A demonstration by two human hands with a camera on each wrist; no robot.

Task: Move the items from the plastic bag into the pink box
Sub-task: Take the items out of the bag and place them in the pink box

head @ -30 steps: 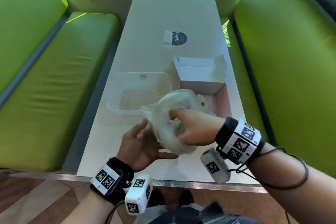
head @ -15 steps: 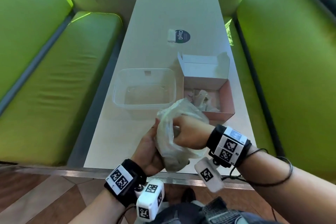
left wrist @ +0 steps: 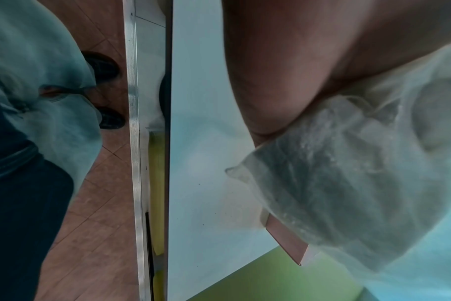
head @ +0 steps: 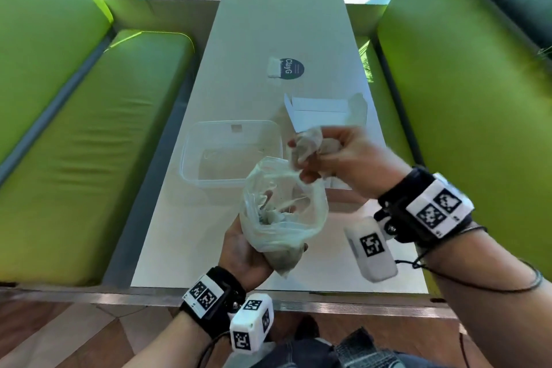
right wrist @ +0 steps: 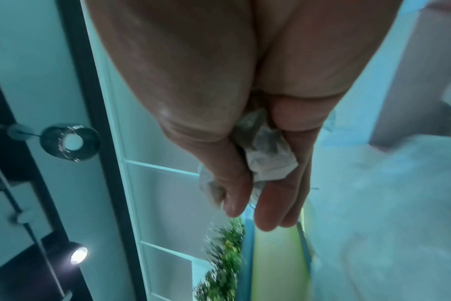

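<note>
My left hand [head: 245, 251] grips the bottom of a clear plastic bag [head: 283, 212] above the table's near end; its mouth gapes open and pale items still lie inside. In the left wrist view the bag [left wrist: 348, 179] bulges under my palm. My right hand [head: 337, 158] is raised over the pink box [head: 346, 199] and clutches a bunch of crumpled whitish sachets [head: 310, 143]. The right wrist view shows the sachets [right wrist: 268, 158] pinched between thumb and fingers. The box's white lid [head: 325, 116] stands open behind my hand, and most of the box is hidden.
A clear plastic tub [head: 230, 155] sits left of the box. Farther back on the white table [head: 268, 24] lie a dark round sticker [head: 294, 69] and a small white piece [head: 273, 67]. Green benches [head: 89, 143] flank the table on both sides.
My right hand has come out of the bag with a bunch of sachets and risen toward the box. The left hand moved from beside the bag to gripping its bottom.
</note>
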